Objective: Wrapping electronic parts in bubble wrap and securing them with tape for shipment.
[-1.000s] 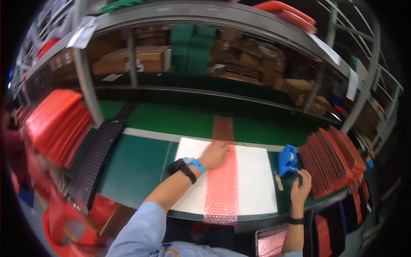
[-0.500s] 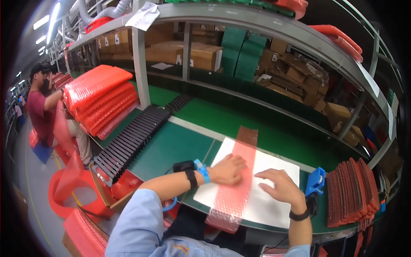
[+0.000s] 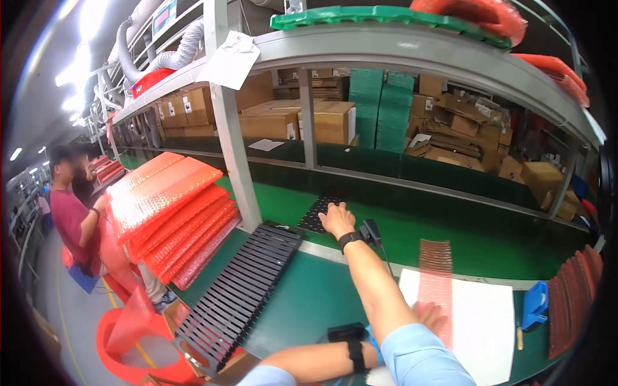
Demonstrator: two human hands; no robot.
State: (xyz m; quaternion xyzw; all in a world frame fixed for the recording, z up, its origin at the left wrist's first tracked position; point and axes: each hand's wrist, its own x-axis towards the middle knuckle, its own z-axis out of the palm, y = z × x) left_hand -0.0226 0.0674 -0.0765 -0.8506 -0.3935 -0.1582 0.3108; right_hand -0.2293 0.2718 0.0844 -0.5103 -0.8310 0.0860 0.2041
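Black perforated strip (image 3: pixel 313 219) now lies under the right hand (image 3: pixel 337 220), fingers part-spread, any hold unclear, which has swung away from the white sheet (image 3: pixel 486 312), seemingly leaving the splayed left hand (image 3: pixel 430 315) alone to steady the pink bubble-wrap strip (image 3: pixel 436 276) there.

At the far left a person in a dark red shirt (image 3: pixel 74 222) stands beyond a tall pile of red bubble-wrap pouches (image 3: pixel 170 202); a red ring-shaped thing (image 3: pixel 105 338) lies on the floor near me. Over on the far side, cardboard cartons (image 3: pixel 328 122) sit left of two teal stacks (image 3: pixel 367 109), with flattened cardboard (image 3: pixel 454 149) piled to their right. White paper (image 3: pixel 235 61) hangs at the left post, and a green tray (image 3: pixel 373 17) rests on the overhead beam (image 3: pixel 399 48), next to a red bundle (image 3: pixel 476 17).
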